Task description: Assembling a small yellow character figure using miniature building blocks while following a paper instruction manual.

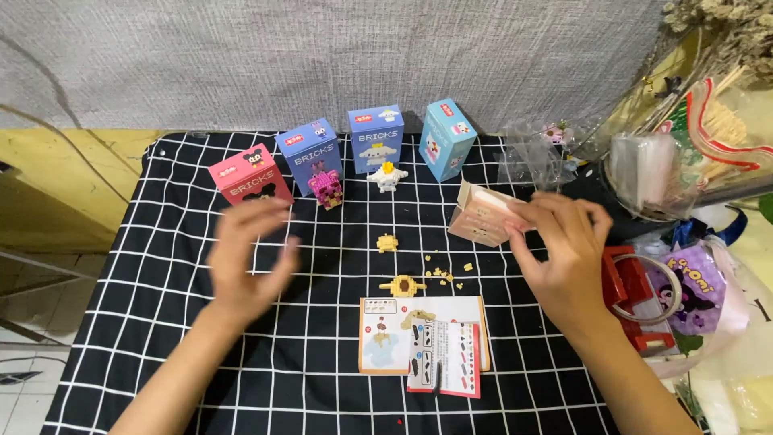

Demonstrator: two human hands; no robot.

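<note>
Just beside the right hand (564,250) lies the pink box (483,216), touching.

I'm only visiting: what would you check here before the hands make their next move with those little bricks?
1. Right hand grips the pale box: ok.
2. Left hand free: ok, open above the cloth, blurred.
3. Instruction sheets in view: ok, flat near the front edge.
4. Yellow half-built piece within reach: ok, between the hands.
5. Loose yellow bricks gathered: not ok, scattered on the checked cloth.
6. Pale box empty: cannot tell.
</note>
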